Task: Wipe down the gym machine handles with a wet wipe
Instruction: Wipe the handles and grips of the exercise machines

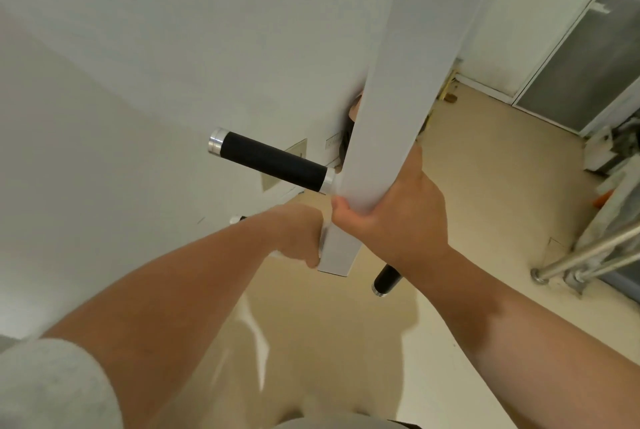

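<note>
A white square beam [377, 117] of the gym machine slopes down through the middle of the view. An upper black handle [273, 162] with silver end caps sticks out to its left. My right hand [391, 210] grips the beam near its lower end. My left hand [298, 234] is curled around a lower left handle, with a bit of white wet wipe [277, 254] showing under the fist; only the handle's silver tip [236, 219] shows. A lower right black handle [386, 279] pokes out below my right wrist.
A white wall [138, 82] stands close on the left. Beige floor [485, 169] spreads below. Chrome bars [588, 255] and clutter lie at the right edge beside a frosted glass door [588, 58].
</note>
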